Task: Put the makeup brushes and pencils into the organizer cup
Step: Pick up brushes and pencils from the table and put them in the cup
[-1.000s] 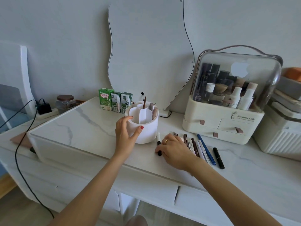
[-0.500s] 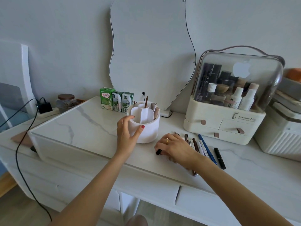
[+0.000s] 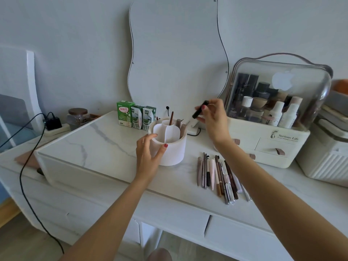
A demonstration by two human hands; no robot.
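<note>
- White and round, the organizer cup [image 3: 169, 146] is standing near the middle of the marble-look tabletop [image 3: 98, 146], with a brown brush handle and a few other sticks already poking up from its back compartments.
- Left hand [image 3: 148, 157] is sitting at the cup's 8 o'clock side, fingers and thumb spread in a wide curve against its wall, just as it was a second ago; it is bracing the cup, not closing on anything.
- Right hand [image 3: 212, 117] is now raised off the table, up at the cup's 2 o'clock. A second ago it was lying flat over the row of sticks, fingertips on a dark pen; half a second ago it was closing around that pen.
- Dark pen [image 3: 200, 109] is now pinched between the right thumb and fingertips, tilted, its lower end pointing down and left toward the cup but well clear of the rim.
- Row of pencils and brushes [image 3: 219, 176] is lying at the cup's 4 o'clock, side by side and running roughly 12 to 6; with the hand gone, more of the row is showing than before, though the forearm is crossing its right edge.
- Clear-domed cosmetics case [image 3: 273, 102] is standing at 3 o'clock behind the right hand; three green drink cartons [image 3: 136, 116] are standing at the cup's 11 o'clock against the wall.
</note>
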